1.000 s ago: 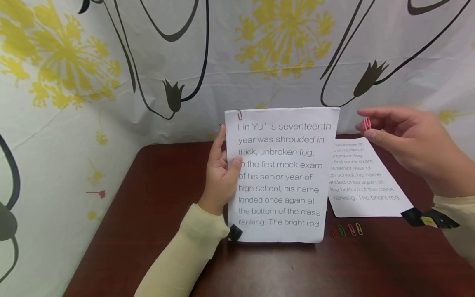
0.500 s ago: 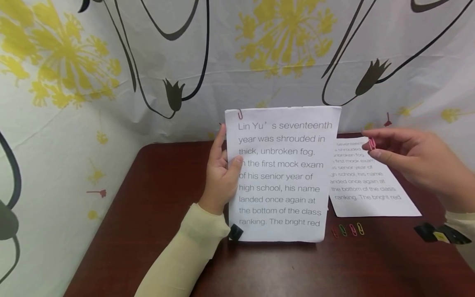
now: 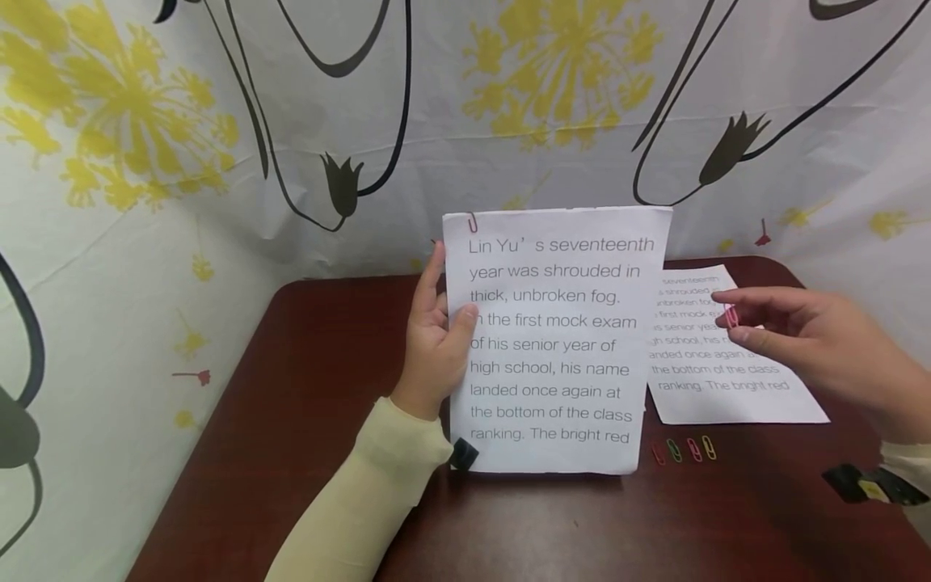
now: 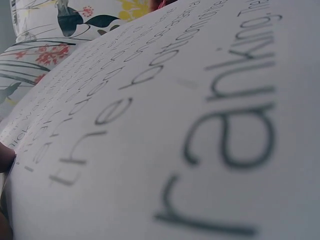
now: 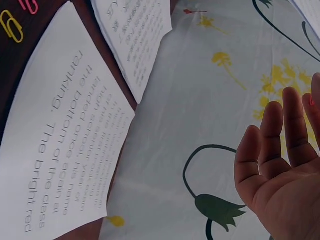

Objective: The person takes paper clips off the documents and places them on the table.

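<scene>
My left hand (image 3: pixel 434 347) grips the left edge of a white sheaf of printed paper (image 3: pixel 553 339), thumb over the front and fingers behind. The sheaf stands raised, its text facing me. A red paper clip (image 3: pixel 473 222) sits on its top edge near the left corner. To the right, my right hand (image 3: pixel 822 339) pinches a pink paper clip (image 3: pixel 730 316) between thumb and fingers, apart from the sheaf. Below that hand lies printed paper (image 3: pixel 735 404) on the table. In the right wrist view the right hand (image 5: pixel 290 175) shows its palm, other fingers extended.
On the dark brown table (image 3: pixel 553 533), a red clip (image 3: pixel 658 453), a green clip (image 3: pixel 674 450), a pink clip (image 3: pixel 694 449) and a yellow clip (image 3: pixel 709 448) lie in a row. A patterned cloth (image 3: pixel 291 97) hangs behind the table's back edge.
My right hand has moved down with the pink paper clip, from beside the sheaf's top corner to over the paper on the table. The left hand and sheaf stay nearly still.
</scene>
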Tool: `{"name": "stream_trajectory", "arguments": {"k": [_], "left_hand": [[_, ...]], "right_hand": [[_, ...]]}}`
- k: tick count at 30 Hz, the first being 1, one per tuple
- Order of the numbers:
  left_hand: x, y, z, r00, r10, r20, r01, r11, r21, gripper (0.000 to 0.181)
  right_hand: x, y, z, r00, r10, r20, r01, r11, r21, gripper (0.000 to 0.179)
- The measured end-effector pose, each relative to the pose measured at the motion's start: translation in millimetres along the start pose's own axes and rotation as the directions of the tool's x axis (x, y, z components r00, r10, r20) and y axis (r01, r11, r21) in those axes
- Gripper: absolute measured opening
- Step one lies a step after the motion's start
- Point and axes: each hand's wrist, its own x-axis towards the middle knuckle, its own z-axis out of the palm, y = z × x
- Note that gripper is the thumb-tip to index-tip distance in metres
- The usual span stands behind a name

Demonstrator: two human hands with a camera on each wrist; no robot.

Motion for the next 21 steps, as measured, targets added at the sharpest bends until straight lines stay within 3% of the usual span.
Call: {"name": "stream_trajectory", "arguments": {"k": [7, 12, 21], "left_hand": [[-0.1, 0.9, 1.1, 1.000, -0.014, -0.009, 0.014, 1.000, 0.013, 0.084], [-0.4, 0.8, 1.4, 1.000, -0.019, -0.006, 0.019, 1.000, 0.004, 0.084], [-0.2, 1.3, 1.2, 1.000, -0.025, -0.014, 0.025, 1.000, 0.013, 0.085]], "right_hand": [[-10.5, 8.8, 1.0, 0.998, 0.062, 0.020, -0.061, 0.998, -0.028, 0.046], [-17.0, 18.1, 1.8, 0.999, 0.034, 0.028, -0.034, 0.999, -0.007, 0.048], [-27.7, 29.8, 7.0, 0.998, 0.058, 0.010, -0.058, 0.998, -0.035, 0.042]]}}
